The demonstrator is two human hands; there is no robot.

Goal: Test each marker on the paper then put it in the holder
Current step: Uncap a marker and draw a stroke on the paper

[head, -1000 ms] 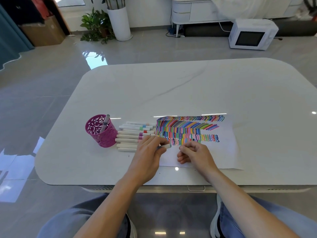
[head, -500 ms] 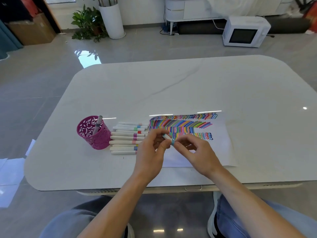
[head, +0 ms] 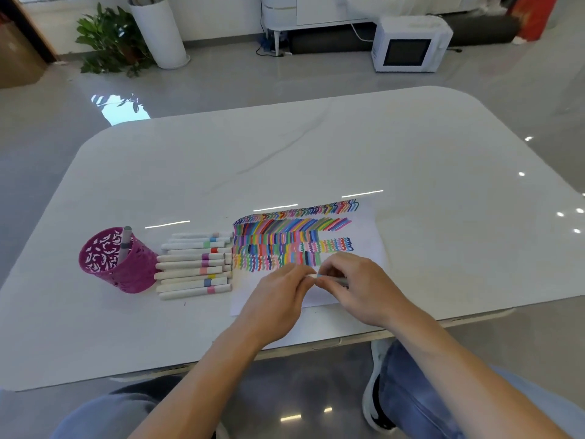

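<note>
- Only one grey marker (head: 126,240) stands in the pink holder (head: 126,274), leaning against its rim at the left of the worktop (head: 316,147); judged from that, the filing has barely begun.
- A row of markers (head: 193,266), roughly ten, lies flat just beside the holder, between it and the paper (head: 367,236). All are capped and none of them is in the holder yet.
- The paper is already crowded with bands of coloured strokes and squiggles across its upper part, while its lower part near the hands is bare. Which strokes belong to which pen cannot be told.
- The marker (head: 319,276) in hand is just above the lower part of the paper, held level between both hands and mostly hidden by the fingers.
- The left hand (head: 278,301) has a narrow grip, pinching the marker's pale end. The right hand (head: 361,288) pinches the barrel, fingers curled round it.
- Whether the cap is coming off or going on cannot be told, so this pen's test may or may not be done.
- Left to do, as it looks: finish this pen, drop it in the holder, then work through the whole row.
</note>
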